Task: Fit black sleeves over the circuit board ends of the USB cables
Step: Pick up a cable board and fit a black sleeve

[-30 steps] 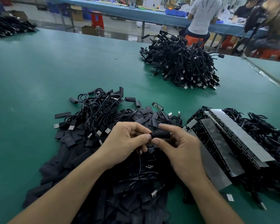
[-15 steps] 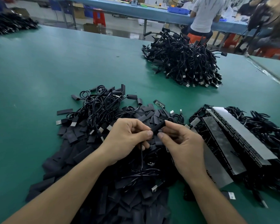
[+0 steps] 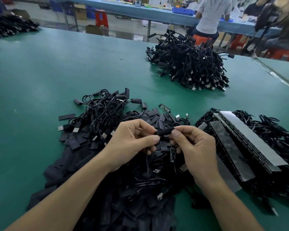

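The black sleeve [image 3: 165, 131] is held in the air between both hands, above the near heap. The left hand [image 3: 133, 144] pinches its left end between thumb and forefinger, and the right hand [image 3: 195, 147] pinches its right end the same way, other fingers curled. A thin cable [image 3: 147, 161] hangs below the left hand.

The sleeve looks light, soft-walled and easily flattened, so it is probably best held lightly by its edges, keeping the mouth open. The board is stiff, small and likely fragile at its solder joints (better to push from the cable end than to bend it).

By count there is one sleeve in hand. One bare circuit board [image 3: 172, 154] shows just below the right fingers, and I cannot tell if it is gripped. A second board [image 3: 164, 108] lies farther off on the green table [image 3: 40, 80]. The loose sleeves [image 3: 70, 165] spread near and left are too many to count. There are four cable masses: a tangle [image 3: 100, 110] beyond the left hand, a far heap [image 3: 190, 67], taped rows [image 3: 240, 139] at right, and a far-left pile [image 3: 12, 27].
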Available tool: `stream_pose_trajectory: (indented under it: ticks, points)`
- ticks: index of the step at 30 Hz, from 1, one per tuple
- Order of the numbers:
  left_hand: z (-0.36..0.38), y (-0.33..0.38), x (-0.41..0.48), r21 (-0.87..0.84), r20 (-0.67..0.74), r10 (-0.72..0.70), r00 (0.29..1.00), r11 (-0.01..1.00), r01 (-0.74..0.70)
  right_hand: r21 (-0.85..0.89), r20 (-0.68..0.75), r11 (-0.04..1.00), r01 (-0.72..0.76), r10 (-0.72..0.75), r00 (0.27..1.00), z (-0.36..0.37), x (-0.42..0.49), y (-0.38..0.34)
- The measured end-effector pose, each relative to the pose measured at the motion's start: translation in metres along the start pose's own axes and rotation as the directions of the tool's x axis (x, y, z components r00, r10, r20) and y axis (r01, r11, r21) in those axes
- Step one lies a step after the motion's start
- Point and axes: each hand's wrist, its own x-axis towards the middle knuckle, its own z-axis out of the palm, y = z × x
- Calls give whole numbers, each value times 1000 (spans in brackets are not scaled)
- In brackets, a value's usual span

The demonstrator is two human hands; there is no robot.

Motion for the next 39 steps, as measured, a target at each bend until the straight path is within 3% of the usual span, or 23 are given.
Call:
stream_pose_trajectory:
  ticks: [3,5,10,13,15,17,19,20,22,26,28,31,32,34,37,39]
  points:
    - [-3,6,4,-19,-81,16,997,1000,-18,-268,35,963,28,-19,999,-6,3,-9]
    - [-10,15,9,-65,-223,60,973,995,-76,-493,85,867,70,-32,996,-14,5,-19]
    - [-45,34,21,-27,-565,198,801,966,-258,-754,295,654,52,267,917,-23,0,-37]
    - [-57,31,26,125,-621,228,750,973,-192,-755,312,653,63,274,910,-20,-3,-41]
    - [-61,28,24,345,-582,251,773,938,-44,-726,285,687,46,239,928,-20,-4,-43]
    - [-59,26,21,581,-503,304,809,812,57,-698,246,715,39,188,951,-21,-3,-45]
    - [-53,23,17,787,-425,393,815,606,119,-653,187,756,36,114,976,-23,-2,-50]
    - [-51,23,15,844,-402,428,809,517,146,-614,148,789,33,73,986,-24,0,-53]
    - [-51,24,12,872,-399,467,789,461,167,-475,70,880,10,27,997,-26,2,-60]
    - [-49,30,8,861,-402,517,755,495,120,0,53,998,-67,67,996,-27,0,-75]
    - [-39,37,7,854,-309,575,758,518,-44,197,80,977,-81,66,995,-26,-2,-79]
    - [-14,42,0,596,-82,442,893,740,-312,336,138,934,-119,76,988,-18,-4,-79]
    - [-6,41,-2,500,17,353,936,807,-314,354,162,925,-139,85,983,-14,-4,-76]
    - [10,35,-6,412,161,246,956,863,-292,361,210,918,-162,89,974,-7,-6,-68]
    - [14,25,-4,394,116,236,965,881,-263,288,248,949,-128,56,967,-3,-5,-56]
    - [9,24,-1,430,28,266,964,867,-252,3,180,1000,-18,18,983,-7,0,-44]
